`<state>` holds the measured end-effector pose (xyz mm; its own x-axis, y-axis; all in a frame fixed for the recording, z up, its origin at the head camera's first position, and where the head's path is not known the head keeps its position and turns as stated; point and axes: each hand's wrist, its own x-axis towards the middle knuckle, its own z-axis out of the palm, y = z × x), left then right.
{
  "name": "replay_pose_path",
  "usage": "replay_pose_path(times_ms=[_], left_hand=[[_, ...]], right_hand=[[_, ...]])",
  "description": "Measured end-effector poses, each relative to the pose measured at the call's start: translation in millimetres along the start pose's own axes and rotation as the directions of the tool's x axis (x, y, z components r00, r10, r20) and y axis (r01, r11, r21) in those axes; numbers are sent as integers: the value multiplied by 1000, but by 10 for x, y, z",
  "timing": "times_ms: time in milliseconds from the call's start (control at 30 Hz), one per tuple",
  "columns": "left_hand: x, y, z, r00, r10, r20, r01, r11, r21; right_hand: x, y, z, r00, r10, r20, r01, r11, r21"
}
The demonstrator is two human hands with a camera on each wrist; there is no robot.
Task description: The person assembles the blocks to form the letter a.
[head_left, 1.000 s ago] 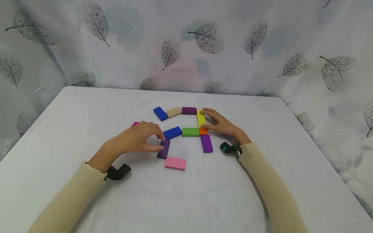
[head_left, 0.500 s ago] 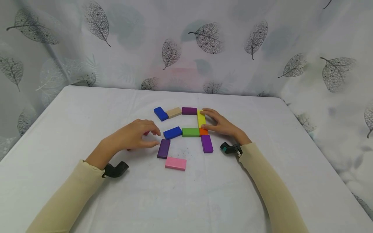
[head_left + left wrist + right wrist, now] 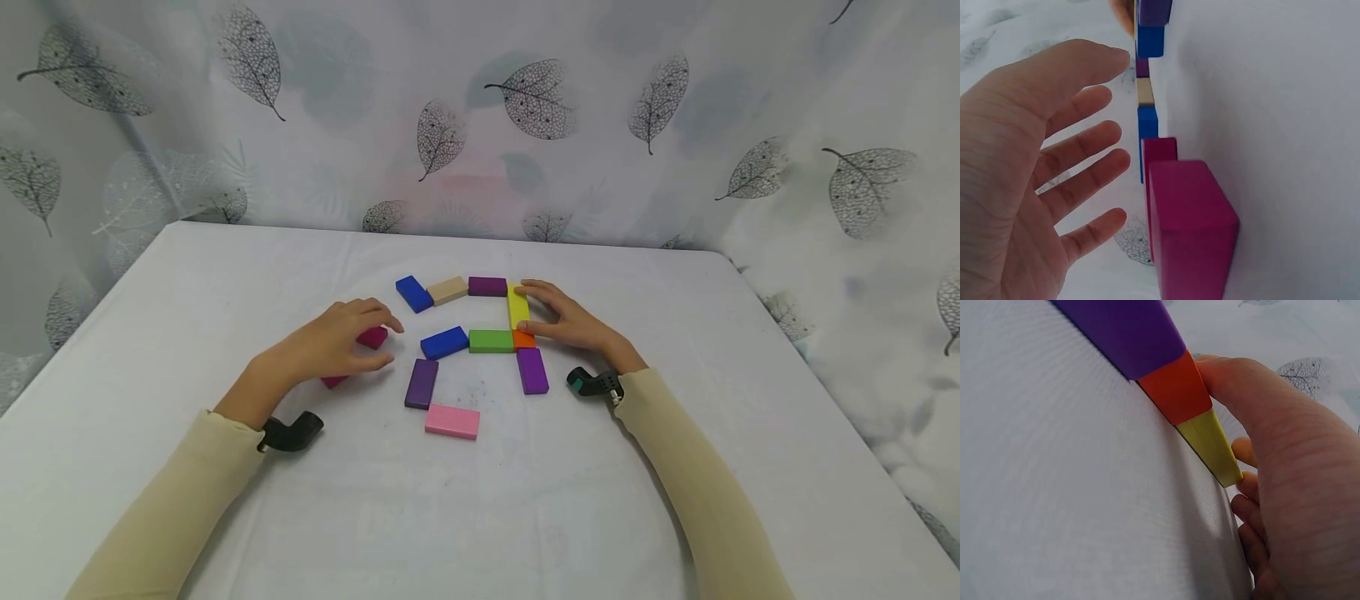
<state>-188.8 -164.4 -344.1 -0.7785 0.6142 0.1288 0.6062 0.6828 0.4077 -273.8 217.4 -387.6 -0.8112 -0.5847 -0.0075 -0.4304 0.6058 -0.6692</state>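
Note:
My left hand [image 3: 326, 340] hovers over two magenta blocks, its fingers spread and holding nothing. One magenta block [image 3: 372, 337] shows beyond the fingers, and another magenta block [image 3: 1194, 206] stands nearest the camera in the left wrist view. Most of both is covered by the hand in the head view. On the right, my right hand [image 3: 573, 323] rests beside the yellow block [image 3: 517, 307], with fingertips at its far end and the thumb near its join with the orange block [image 3: 524, 339]. A violet block [image 3: 532, 371] meets the orange one from below.
Left of the orange block run a green block [image 3: 491, 341] and a blue block [image 3: 444, 342]. A dark purple block [image 3: 422, 383] and a pink block [image 3: 452, 422] lie nearer. Behind are a plum block [image 3: 487, 287], a beige block [image 3: 447, 290] and another blue block [image 3: 414, 293].
My left hand has drawn back leftward from the dark purple block to over the magenta blocks, fingers apart. My right hand and the laid blocks have stayed put.

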Motion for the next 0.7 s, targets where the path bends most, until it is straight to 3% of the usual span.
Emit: replay_pose_path(times_ms=[433,700], left_hand=[[-58,-178,4,990,-137,41,136,990,27],[-52,-225,12,983,-174,63,174,985,17]], right_hand=[[1,3,-2,1000,-8,-7,8,1000,9],[6,19,1,1000,-1,-2,1,1000,-5]])
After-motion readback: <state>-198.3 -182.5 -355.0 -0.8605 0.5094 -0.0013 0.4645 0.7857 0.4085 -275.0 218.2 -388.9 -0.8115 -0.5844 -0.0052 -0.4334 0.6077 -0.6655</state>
